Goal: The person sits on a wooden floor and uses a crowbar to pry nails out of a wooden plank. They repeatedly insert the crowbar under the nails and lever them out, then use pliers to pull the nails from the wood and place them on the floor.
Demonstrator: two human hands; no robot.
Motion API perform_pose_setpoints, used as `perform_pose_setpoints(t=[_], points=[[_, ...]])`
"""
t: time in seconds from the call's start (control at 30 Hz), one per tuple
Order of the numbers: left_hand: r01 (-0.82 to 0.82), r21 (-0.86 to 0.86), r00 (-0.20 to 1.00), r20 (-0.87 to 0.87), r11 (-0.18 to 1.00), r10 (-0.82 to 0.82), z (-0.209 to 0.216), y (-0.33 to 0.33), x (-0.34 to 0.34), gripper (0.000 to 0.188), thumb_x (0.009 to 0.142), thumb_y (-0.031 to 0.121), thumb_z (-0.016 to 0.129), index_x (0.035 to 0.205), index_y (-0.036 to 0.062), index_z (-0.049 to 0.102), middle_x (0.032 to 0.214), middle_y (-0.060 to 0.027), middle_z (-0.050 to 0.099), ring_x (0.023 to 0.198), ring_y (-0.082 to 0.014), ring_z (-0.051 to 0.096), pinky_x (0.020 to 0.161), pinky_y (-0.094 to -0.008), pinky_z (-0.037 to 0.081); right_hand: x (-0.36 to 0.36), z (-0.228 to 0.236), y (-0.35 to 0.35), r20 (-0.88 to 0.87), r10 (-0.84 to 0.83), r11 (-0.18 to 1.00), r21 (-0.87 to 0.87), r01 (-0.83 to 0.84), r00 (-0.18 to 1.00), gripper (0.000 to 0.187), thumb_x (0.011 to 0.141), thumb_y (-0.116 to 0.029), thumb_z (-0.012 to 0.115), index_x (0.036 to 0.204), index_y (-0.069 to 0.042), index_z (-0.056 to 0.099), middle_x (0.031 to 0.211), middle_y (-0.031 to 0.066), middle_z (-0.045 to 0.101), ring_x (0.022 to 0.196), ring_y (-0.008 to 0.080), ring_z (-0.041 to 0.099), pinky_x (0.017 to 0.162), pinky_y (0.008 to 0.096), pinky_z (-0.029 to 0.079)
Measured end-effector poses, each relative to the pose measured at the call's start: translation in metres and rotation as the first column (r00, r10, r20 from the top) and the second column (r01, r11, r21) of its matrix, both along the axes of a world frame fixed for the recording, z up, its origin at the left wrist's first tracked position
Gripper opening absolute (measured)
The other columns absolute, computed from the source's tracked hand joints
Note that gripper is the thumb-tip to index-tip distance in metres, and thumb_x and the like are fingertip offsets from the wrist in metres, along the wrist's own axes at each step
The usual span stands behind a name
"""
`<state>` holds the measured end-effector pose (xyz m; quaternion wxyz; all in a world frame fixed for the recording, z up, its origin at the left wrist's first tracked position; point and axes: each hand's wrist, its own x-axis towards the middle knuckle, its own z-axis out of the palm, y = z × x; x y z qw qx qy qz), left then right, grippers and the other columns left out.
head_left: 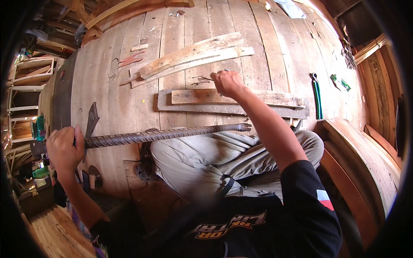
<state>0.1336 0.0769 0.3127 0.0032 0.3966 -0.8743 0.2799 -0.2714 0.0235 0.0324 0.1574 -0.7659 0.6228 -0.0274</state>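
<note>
My left hand [64, 144] is wrapped round one end of a crowbar [146, 136] made from a ribbed rod. The crowbar lies across in front of my bent legs, its forked tip pointing right. Beyond my knees, my right hand [227, 82] is closed with the fingertips pinched together; what they hold, if anything, is too small to make out. Several thin dark nails [200, 81] lie on the floor just left of those fingers. Below the right hand, a brown board [202, 96] rests on a greyer board [165, 101].
Two pale boards [193, 53] lie farther off, with reddish wood splinters [131, 59] beside them. A dark flat metal blade [92, 118] stands near my left hand, and a round saw blade [95, 176] lies below it. Green-handled cutters [317, 96] and thick timbers [361, 159] are at right.
</note>
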Motion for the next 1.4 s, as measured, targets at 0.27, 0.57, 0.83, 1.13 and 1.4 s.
perform_pose_setpoints(t=[0.27, 0.57, 0.83, 1.13, 1.4], points=[[0.066, -0.049, 0.998, -0.016, 0.997, -0.067, 0.013, 0.02, -0.02, 0.031, 0.083, 0.005, 0.062, 0.059, 0.003, 0.043, 0.056, -0.0122, 0.043, 0.05, -0.0312, 0.045, 0.05, -0.0399, 0.034, 0.033, 0.003, 0.064, 0.314, -0.081, 0.987, -0.109, 0.121, 0.946, 0.033, 0.09, -0.02, 0.055, 0.121, -0.007, 0.051, 0.108, 0.0198, 0.061, 0.086, 0.0345, 0.066, 0.073, 0.0443, 0.055], [0.068, -0.094, 0.996, 0.066, 0.993, -0.062, 0.054, 0.059, -0.072, 0.028, 0.087, 0.006, 0.062, 0.063, 0.0013, 0.047, 0.06, -0.0136, 0.045, 0.054, -0.0315, 0.049, 0.053, -0.0406, 0.037, 0.093, 0.049, 0.175, 0.646, 0.03, 0.984, -0.152, 0.09, 0.763, 0.052, 0.083, -0.039, 0.064, 0.119, -0.003, 0.049, 0.107, 0.0202, 0.056, 0.09, 0.0391, 0.058, 0.082, 0.0475, 0.045], [0.488, -0.23, 0.862, -0.023, 0.842, -0.506, 0.068, 0.047, -0.144, 0.017, 0.081, 0.002, 0.066, 0.069, -0.0013, 0.054, 0.068, -0.0155, 0.054, 0.061, -0.032, 0.055, 0.06, -0.0386, 0.044, 0.077, 0.043, 0.156, 0.712, -0.12, 0.935, -0.153, 0.319, 0.692, 0.021, 0.066, -0.019, 0.07, 0.076, -0.005, 0.058, 0.067, 0.0184, 0.06, 0.067, 0.0395, 0.061, 0.06, 0.0471, 0.047], [0.725, -0.348, 0.311, -0.604, 0.594, -0.734, -0.009, 0.061, -0.153, 0.02, 0.092, 0.005, 0.045, 0.107, -0.0074, 0.05, 0.086, -0.0227, 0.059, 0.073, -0.0321, 0.059, 0.07, -0.0473, 0.051, 0.019, 0.048, 0.173, 0.698, -0.132, 0.942, -0.134, 0.309, 0.704, 0.02, 0.069, -0.024, 0.071, 0.076, -0.007, 0.064, 0.064, 0.0177, 0.061, 0.071, 0.0395, 0.062, 0.064, 0.0484, 0.048], [0.515, -0.046, 0.3, -0.926, 0.856, -0.23, -0.146, 0.118, -0.19, 0.018, 0.087, -0.001, 0.049, 0.104, -0.0041, 0.055, 0.093, -0.0179, 0.058, 0.083, -0.0269, 0.057, 0.076, -0.0398, 0.05, -0.023, 0.092, 0.171, 0.86, -0.088, 0.893, -0.155, 0.423, 0.502, 0.023, 0.078, -0.025, 0.078, 0.075, -0.005, 0.067, 0.058, 0.0117, 0.059, 0.051, 0.0172, 0.056, 0.051, 0.0364, 0.044]])
